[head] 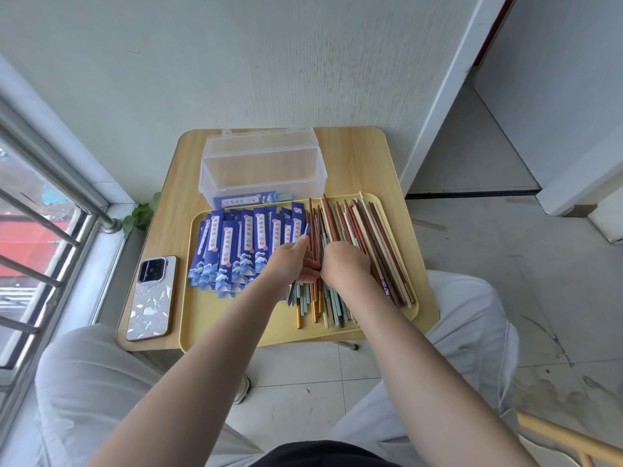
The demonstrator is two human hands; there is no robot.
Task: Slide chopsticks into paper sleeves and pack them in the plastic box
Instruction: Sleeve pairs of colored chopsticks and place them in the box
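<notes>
Left grip [290,261] pinches one blue sleeve [305,232] — right grip [344,261] curls into the loose chopsticks [357,244], exact hold unclear. Chopsticks run lengthwise away from the person, just right of the sleeve (right hand nearer). Plastic box [263,170] beyond — on the desk [354,156].

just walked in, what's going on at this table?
A person is sleeving chopsticks. The left hand holds a blue paper sleeve while the right hand reaches into the loose chopsticks on the yellow tray. One sleeved pair already lies in the clear plastic box; a stack of empty sleeves waits on the tray.
</notes>
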